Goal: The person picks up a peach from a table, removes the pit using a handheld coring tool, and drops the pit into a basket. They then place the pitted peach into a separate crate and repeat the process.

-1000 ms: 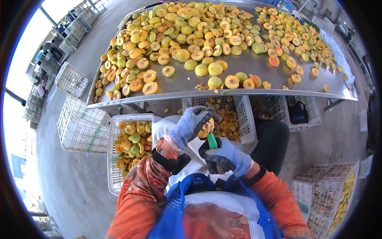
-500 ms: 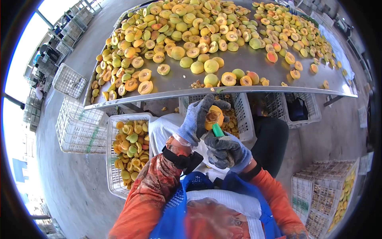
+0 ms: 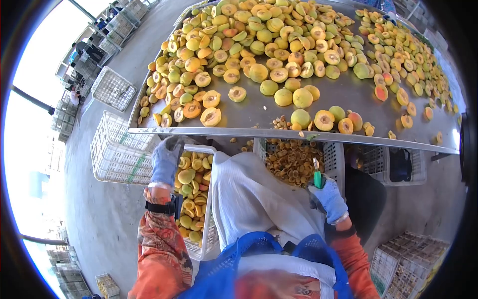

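Observation:
My left hand (image 3: 167, 160), in a blue-grey glove with dark fingers, is above the left rim of a white crate of peach halves (image 3: 191, 187). Its fingers are loosely curved and apart, and no fruit shows in it. My right hand (image 3: 329, 198) is closed around a green-handled pitting tool (image 3: 317, 177) whose short metal tip points up. That tool is over the right side of a crate (image 3: 333, 154) under the table edge, which contains brown pits and scraps (image 3: 294, 162). Many cut peaches (image 3: 269, 45) lie piled on the metal table ahead.
The metal table's front edge (image 3: 224, 132) runs across in front of me. Stacked white crates (image 3: 122, 149) stand at left, and more crates (image 3: 406, 264) at lower right. A crate with a dark item (image 3: 401, 164) sits under the table. Other people are in the far left background.
My hands were together around a peach half and have moved apart. The left went left to the fruit crate and no longer shows the half; the right moved right, keeping the tool.

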`<action>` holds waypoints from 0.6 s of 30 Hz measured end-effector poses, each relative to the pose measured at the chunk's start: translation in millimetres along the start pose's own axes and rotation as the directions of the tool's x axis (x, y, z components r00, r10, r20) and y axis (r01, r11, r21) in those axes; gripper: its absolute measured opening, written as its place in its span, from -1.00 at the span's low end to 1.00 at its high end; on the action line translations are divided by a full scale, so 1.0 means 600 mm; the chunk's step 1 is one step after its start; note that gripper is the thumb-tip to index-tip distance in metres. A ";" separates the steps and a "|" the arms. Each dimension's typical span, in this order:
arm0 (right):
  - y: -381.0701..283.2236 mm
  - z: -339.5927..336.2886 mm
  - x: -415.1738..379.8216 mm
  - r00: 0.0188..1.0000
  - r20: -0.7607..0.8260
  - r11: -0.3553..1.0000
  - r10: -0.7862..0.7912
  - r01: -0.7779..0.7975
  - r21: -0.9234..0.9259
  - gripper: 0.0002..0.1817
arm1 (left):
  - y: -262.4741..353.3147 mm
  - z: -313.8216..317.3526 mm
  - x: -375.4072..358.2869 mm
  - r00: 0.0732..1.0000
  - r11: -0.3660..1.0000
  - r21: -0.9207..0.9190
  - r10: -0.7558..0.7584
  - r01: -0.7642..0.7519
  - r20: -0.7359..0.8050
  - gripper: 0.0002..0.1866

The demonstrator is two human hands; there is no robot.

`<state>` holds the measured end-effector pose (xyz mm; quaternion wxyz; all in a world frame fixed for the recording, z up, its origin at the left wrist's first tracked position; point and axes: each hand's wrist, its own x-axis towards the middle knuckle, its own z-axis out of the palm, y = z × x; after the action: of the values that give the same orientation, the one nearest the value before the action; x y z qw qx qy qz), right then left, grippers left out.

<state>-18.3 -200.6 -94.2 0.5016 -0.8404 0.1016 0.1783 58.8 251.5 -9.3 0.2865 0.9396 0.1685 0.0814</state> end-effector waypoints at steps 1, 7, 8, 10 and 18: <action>-0.041 -0.002 -0.012 1.000 0.008 1.000 -0.010 0.010 -0.025 -0.65 | 0.033 0.004 0.023 1.000 0.989 0.149 0.020 -0.021 0.009 -0.64; -0.046 0.018 -0.020 0.979 -0.092 0.931 -0.184 0.144 -0.334 -0.58 | 0.157 0.128 0.142 0.972 0.828 0.545 0.002 -0.133 0.234 -0.37; -0.045 0.016 -0.021 0.977 -0.110 0.935 -0.182 0.138 -0.326 -0.59 | 0.156 0.149 0.154 0.961 0.846 0.519 -0.024 -0.127 0.274 -0.35; -0.044 0.016 -0.027 0.974 -0.144 0.944 -0.176 0.126 -0.306 -0.59 | 0.141 0.183 0.177 0.952 0.925 0.366 -0.014 -0.103 0.304 -0.34; -0.155 0.035 -0.047 0.931 -0.083 0.863 -0.357 0.294 -0.410 -0.66 | 0.239 0.122 -0.018 0.766 0.188 -0.815 0.281 0.547 0.579 -0.59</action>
<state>-15.7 -137.9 -17.2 0.3371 -0.9397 -0.0408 0.0412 105.4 98.7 11.1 0.8548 0.4852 0.0618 -0.1734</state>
